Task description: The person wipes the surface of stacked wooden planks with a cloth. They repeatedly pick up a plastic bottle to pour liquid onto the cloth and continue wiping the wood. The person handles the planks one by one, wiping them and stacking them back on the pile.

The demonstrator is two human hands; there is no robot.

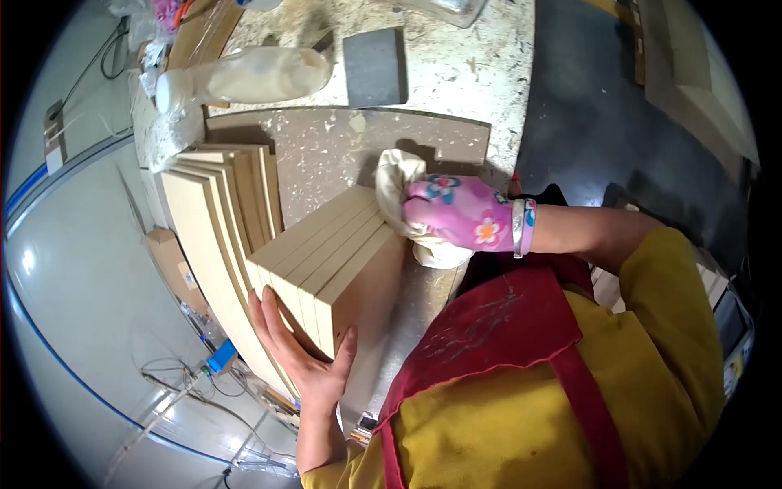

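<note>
Several pale wooden boards [322,248] stand on edge, pressed together as one block. My bare left hand [305,350] grips the near end of this block, the thumb on its right face and the fingers round its left side. In a pink flowered glove, my right hand [456,212] is closed on a bunched cream cloth [397,175] at the far end of the boards. The glove hides most of the fingers. A second group of pale boards [195,216] leans on edge just left of the block.
Beneath the boards lies a speckled brown panel [326,151] on a paint-spotted workbench [489,57]. A cloudy plastic bottle [257,75] lies on its side at the back, with a dark grey block [375,67] to its right. Dark floor [586,106] shows beyond the bench's right edge.
</note>
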